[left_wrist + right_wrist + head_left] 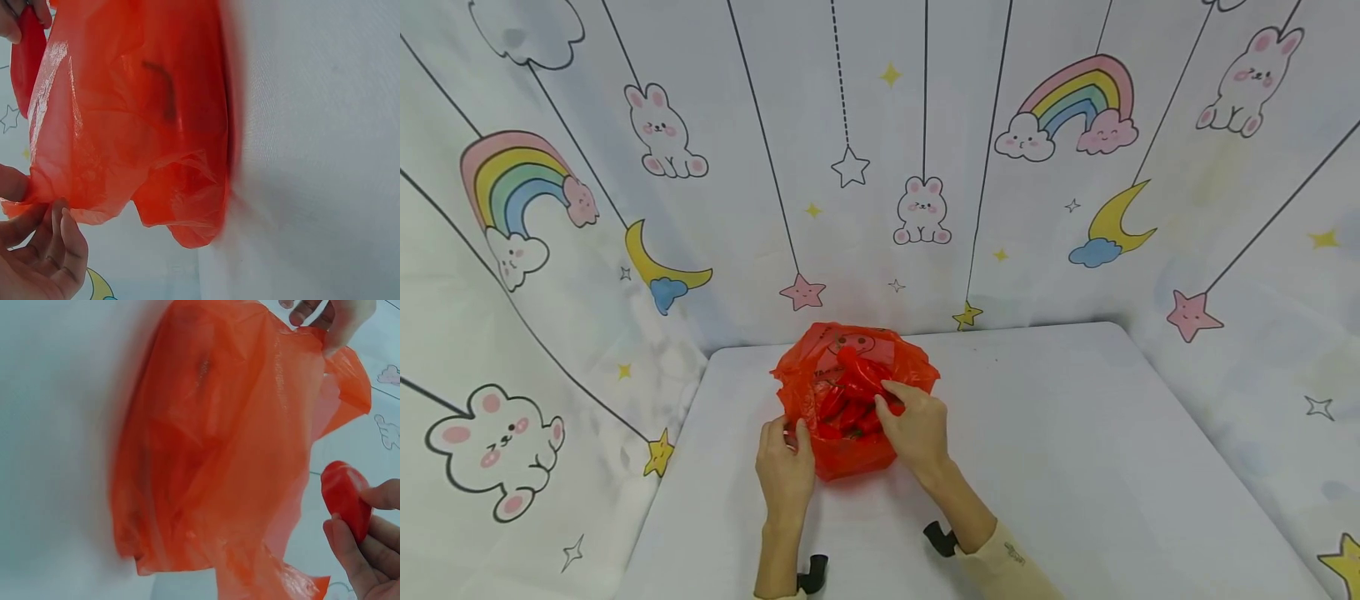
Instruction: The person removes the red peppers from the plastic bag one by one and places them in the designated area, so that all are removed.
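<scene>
A thin red plastic bag [853, 458] sits with its mouth spread wide, and several glossy red peppers [842, 408] lie inside. My left hand [785, 475] pinches the bag's rim at the near left; the left wrist view shows thumb and fingers of that hand [53, 256] on the crumpled film. Over the bag's right side, my right hand [917, 429] pinches one red pepper [345, 497] between thumb and fingers, above the bag's mouth. Through the bag's side a dark curved stem [164, 87] shows faintly. The lower peppers are hidden by the film.
The bag stands on a white table [1075, 450], toward its far edge. Behind and beside the table hangs a white cloth [865, 250] printed with rabbits, stars and rainbows. Black curved pieces [940, 539] stick out near both wrists.
</scene>
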### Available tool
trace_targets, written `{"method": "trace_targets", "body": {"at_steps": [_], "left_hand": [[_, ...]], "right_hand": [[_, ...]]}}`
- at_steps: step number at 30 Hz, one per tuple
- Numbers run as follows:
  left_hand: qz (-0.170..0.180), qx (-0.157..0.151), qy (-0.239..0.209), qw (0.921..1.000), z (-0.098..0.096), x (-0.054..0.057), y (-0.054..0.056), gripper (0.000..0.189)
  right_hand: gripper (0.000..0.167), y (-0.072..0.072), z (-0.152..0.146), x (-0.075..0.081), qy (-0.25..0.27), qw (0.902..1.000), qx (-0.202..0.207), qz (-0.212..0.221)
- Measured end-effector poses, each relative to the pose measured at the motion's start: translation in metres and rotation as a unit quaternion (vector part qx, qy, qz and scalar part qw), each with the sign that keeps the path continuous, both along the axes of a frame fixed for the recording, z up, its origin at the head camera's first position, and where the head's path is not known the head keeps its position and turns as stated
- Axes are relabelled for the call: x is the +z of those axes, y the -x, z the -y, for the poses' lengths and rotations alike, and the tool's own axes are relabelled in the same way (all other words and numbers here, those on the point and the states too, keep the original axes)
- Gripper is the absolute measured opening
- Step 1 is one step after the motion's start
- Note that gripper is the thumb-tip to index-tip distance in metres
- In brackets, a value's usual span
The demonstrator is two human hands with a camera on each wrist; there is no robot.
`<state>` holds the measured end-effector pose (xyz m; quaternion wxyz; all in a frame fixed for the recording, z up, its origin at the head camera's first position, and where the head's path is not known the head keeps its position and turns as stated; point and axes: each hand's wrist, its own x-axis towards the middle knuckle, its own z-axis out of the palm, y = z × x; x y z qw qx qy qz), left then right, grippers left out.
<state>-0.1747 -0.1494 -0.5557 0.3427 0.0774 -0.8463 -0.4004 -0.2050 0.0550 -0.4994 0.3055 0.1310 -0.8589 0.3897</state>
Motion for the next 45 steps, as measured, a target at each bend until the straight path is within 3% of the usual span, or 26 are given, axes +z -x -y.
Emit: {"method": "trace_targets", "body": {"at_steps": [10,23,30,45], "left_hand": [[-0.001,0.008,0.003,1.0,-0.001,0.001,-0.001,0.019],[0.0,0.016,0.008,0.9998,0.0,0.0,0.0,0.017],[0.003,0.017,0.008,0.9998,0.0,0.001,-0.002,0.017],[-0.005,0.02,0.012,0.9997,0.002,0.0,-0.001,0.015]], "right_hand": [[0.025,-0.003,-0.01,0.012,0.015,0.9994,-0.003,-0.029],[0.027,-0.003,-0.023,0.014,0.022,0.9989,-0.016,-0.039],[0.027,-0.003,-0.029,0.015,0.041,0.9971,-0.016,-0.062],[0.028,-0.005,-0.05,0.018,0.08,0.9942,-0.026,-0.068]]}}
